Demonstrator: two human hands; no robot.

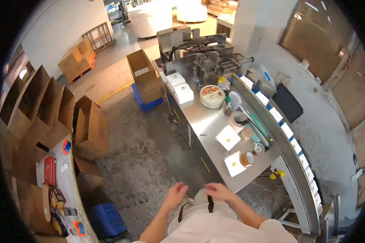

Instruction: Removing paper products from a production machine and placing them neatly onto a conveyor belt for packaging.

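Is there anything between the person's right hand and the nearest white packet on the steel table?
Nothing visible. The right hand hangs empty over the floor by the person's waist, close to the left hand. The nearest white packet lies near the steel table edge with a tape roll beside it on the far side; only the bare table edge lies between.

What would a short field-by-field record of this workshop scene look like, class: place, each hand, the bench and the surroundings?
Place: workshop with a concrete floor
Left hand: open, empty, held near the waist
Right hand: open, empty, close to a white garment with dark straps
Steel bench: carries white square packets, a round tin and a tape roll
Conveyor: a curved row of white packets
Left side: open cardboard boxes, blue crate
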